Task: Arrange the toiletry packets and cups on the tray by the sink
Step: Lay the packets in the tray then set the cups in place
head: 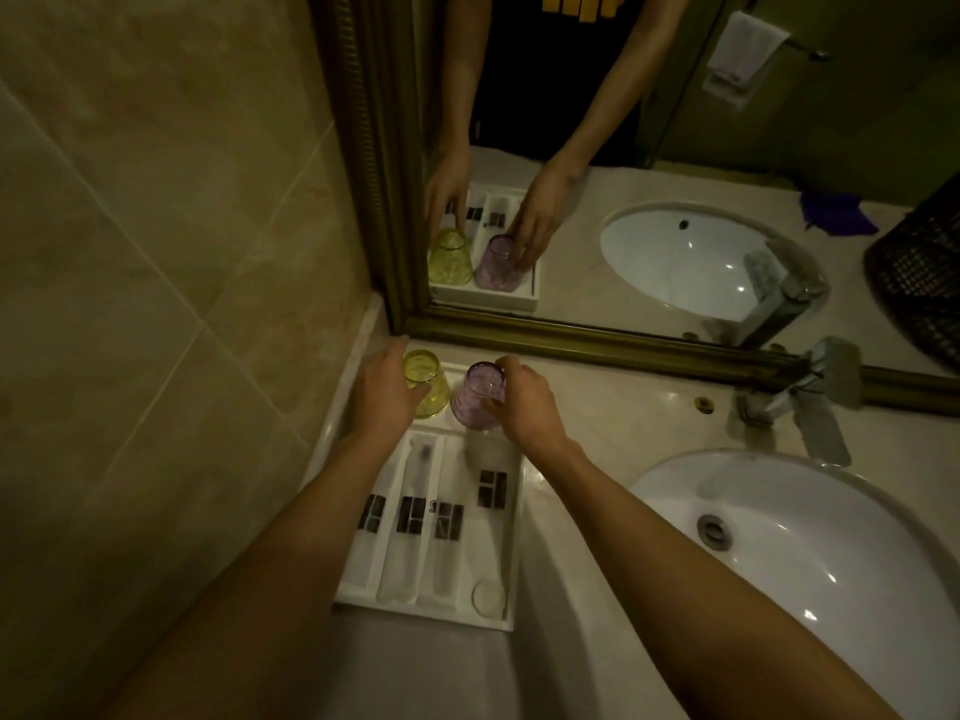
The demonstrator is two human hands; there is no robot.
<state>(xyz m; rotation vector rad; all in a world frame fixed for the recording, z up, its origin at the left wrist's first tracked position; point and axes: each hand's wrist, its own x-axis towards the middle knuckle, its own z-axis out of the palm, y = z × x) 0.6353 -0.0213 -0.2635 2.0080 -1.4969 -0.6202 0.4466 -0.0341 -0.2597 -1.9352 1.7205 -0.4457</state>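
A white divided tray [506,605] lies on the counter left of the sink. Several long toiletry packets [410,517] with black labels fill its near slots, and a small round item [488,597] sits in the right slot. At the tray's far end stand a yellow cup [434,387] and a purple cup [475,394], both upside down. My left hand [387,389] grips the yellow cup from the left. My right hand [524,407] grips the purple cup from the right.
A gold-framed mirror [571,340] rises just behind the tray and repeats the scene. The white sink basin [831,553] and chrome tap [810,397] are to the right. A tiled wall [156,304] closes the left side. A dark wicker basket [930,283] stands far right.
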